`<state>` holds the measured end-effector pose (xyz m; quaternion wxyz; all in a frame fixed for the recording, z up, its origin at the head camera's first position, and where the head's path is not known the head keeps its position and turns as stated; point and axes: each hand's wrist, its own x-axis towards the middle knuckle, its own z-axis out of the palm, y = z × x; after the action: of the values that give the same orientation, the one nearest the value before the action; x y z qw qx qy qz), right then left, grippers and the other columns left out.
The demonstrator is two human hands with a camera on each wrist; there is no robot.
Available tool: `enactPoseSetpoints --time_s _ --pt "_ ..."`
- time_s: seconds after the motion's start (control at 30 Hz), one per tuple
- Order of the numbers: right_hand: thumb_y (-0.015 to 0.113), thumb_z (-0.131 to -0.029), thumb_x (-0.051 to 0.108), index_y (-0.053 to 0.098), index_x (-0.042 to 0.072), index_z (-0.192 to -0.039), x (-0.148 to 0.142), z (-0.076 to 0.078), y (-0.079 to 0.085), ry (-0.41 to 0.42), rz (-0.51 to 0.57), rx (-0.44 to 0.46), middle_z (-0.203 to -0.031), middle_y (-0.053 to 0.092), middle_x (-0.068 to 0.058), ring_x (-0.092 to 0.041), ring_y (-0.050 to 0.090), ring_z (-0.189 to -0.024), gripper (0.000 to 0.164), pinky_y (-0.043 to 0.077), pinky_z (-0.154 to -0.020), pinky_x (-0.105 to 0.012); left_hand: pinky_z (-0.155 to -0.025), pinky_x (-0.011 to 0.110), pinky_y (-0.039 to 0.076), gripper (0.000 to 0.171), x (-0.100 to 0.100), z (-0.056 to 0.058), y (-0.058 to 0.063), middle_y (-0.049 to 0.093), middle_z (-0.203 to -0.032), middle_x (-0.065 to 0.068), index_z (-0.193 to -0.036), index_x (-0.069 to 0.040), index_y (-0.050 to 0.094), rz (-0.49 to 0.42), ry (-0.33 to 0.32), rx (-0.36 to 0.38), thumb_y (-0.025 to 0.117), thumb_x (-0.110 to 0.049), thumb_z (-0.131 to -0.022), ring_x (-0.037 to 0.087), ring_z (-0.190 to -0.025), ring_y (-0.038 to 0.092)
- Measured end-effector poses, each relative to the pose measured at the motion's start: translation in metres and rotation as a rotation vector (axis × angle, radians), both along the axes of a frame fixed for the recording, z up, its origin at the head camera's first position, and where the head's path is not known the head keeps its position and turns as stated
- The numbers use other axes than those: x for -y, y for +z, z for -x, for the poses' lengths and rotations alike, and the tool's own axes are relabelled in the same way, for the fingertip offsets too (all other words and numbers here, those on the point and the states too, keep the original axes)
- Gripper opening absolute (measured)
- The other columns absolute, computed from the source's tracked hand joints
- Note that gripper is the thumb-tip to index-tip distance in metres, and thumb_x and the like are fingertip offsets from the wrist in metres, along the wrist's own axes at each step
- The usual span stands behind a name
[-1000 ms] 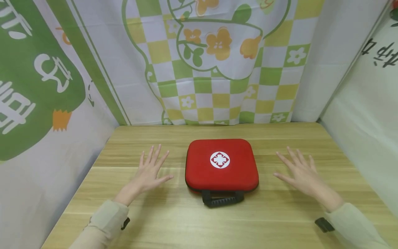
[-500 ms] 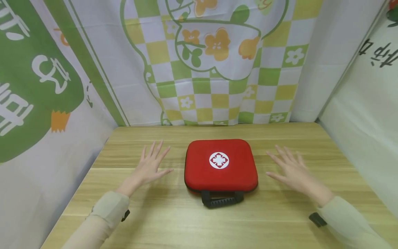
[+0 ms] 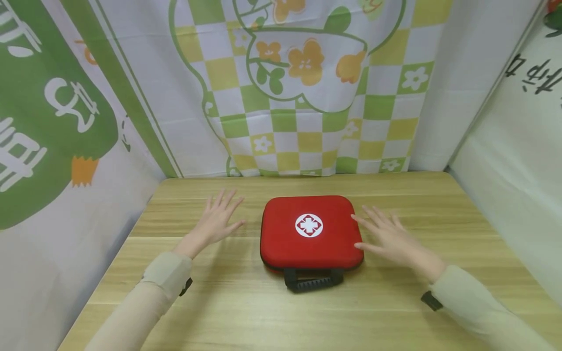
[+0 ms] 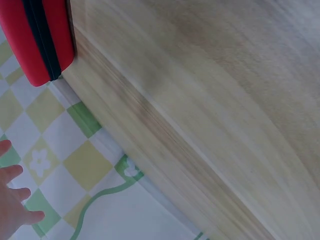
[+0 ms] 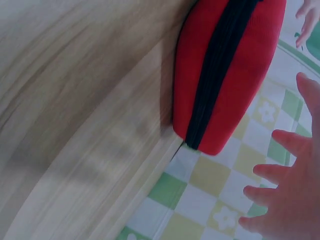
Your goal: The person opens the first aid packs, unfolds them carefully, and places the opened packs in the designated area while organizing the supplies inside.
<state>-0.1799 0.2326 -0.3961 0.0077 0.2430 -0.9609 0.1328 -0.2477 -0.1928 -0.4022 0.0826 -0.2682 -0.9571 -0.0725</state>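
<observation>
A red first-aid case (image 3: 281,234) with a white cross emblem (image 3: 309,225) lies flat on the wooden table, its black handle (image 3: 313,284) toward the person. To its left, my left hand (image 3: 215,219) hovers with fingers spread, holding nothing, apart from the case. My right hand (image 3: 391,239) is at the case's right side, fingers spread and straight, the thumb and a fingertip overlapping its edge in the head view. The right wrist view shows the case's black zipper (image 5: 215,75) and the right hand (image 5: 290,190) raised above table height, apparently not touching the case.
The wooden table (image 3: 246,321) extends around the case. A checkered, flower-printed cloth (image 3: 307,122) hangs at the table's back edge. White printed cloths stand at the left (image 3: 88,234) and right (image 3: 518,185). Both forearms wear pale sleeves with dark wrist devices.
My right hand has moved left to the case's right edge. My left hand has shifted slightly farther forward. The case has stayed in place.
</observation>
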Motion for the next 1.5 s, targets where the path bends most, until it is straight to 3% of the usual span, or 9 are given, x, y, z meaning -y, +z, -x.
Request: enactPoseSetpoints --time_s 0.33,0.6,0.7,0.9,1.07,1.5 --pt "0.057 -0.078 0.052 0.037 0.018 -0.135 0.016 0.000 -0.010 0.106 0.009 -0.012 -0.141 0.026 -0.015 -0.037 0.022 -0.127 0.070 0.015 -0.102 -0.055 -0.102 0.055 0.017 0.051 -0.017 0.021 -0.001 0.032 -0.137 0.020 -0.131 -0.005 0.039 -0.025 -0.022 0.002 0.051 -0.032 -0.089 0.038 -0.126 0.025" --pt "0.063 -0.075 0.048 0.043 0.018 -0.132 0.020 -0.002 -0.018 0.149 0.056 0.032 -0.140 0.030 -0.013 -0.034 0.029 -0.124 0.068 0.036 -0.092 -0.051 -0.099 0.048 0.029 0.044 -0.034 0.039 -0.010 0.043 -0.128 0.022 -0.128 0.000 0.042 -0.137 -0.063 0.036 0.052 -0.020 -0.089 0.035 -0.117 0.041" --pt "0.064 -0.074 0.047 0.045 0.017 -0.130 0.022 -0.004 -0.019 0.159 0.071 0.043 -0.139 0.032 -0.012 -0.034 0.031 -0.124 0.066 0.039 -0.090 -0.050 -0.099 0.043 0.031 0.042 -0.041 0.046 -0.015 0.046 -0.127 0.020 -0.128 -0.001 0.042 -0.206 -0.051 0.102 0.050 -0.016 -0.090 0.033 -0.117 0.042" --pt "0.066 -0.074 0.041 0.050 0.015 -0.126 0.024 -0.005 -0.022 0.154 0.087 0.066 -0.137 0.035 -0.013 -0.034 0.030 -0.124 0.061 0.038 -0.091 -0.051 -0.096 0.044 0.035 0.039 -0.053 0.059 -0.019 0.043 -0.129 0.022 -0.130 0.001 0.039 -0.362 -0.013 0.304 0.044 -0.009 -0.092 0.035 -0.117 0.041" --pt "0.067 -0.074 0.040 0.052 0.015 -0.124 0.025 -0.006 -0.023 0.144 0.090 0.078 -0.136 0.036 -0.013 -0.034 0.028 -0.125 0.058 0.037 -0.091 -0.051 -0.090 0.044 0.040 0.037 -0.057 0.065 -0.024 0.045 -0.127 0.021 -0.129 0.001 0.042 -0.512 -0.019 0.405 0.040 -0.005 -0.092 0.035 -0.112 0.046" --pt "0.068 -0.074 0.039 0.053 0.014 -0.124 0.026 -0.006 -0.022 0.124 0.110 0.116 -0.136 0.036 -0.013 -0.035 0.029 -0.124 0.058 0.038 -0.090 -0.051 -0.091 0.045 0.039 0.039 -0.068 0.086 -0.038 0.045 -0.128 0.017 -0.125 0.002 0.046 -0.795 0.073 0.782 0.033 -0.002 -0.089 0.032 -0.109 0.048"
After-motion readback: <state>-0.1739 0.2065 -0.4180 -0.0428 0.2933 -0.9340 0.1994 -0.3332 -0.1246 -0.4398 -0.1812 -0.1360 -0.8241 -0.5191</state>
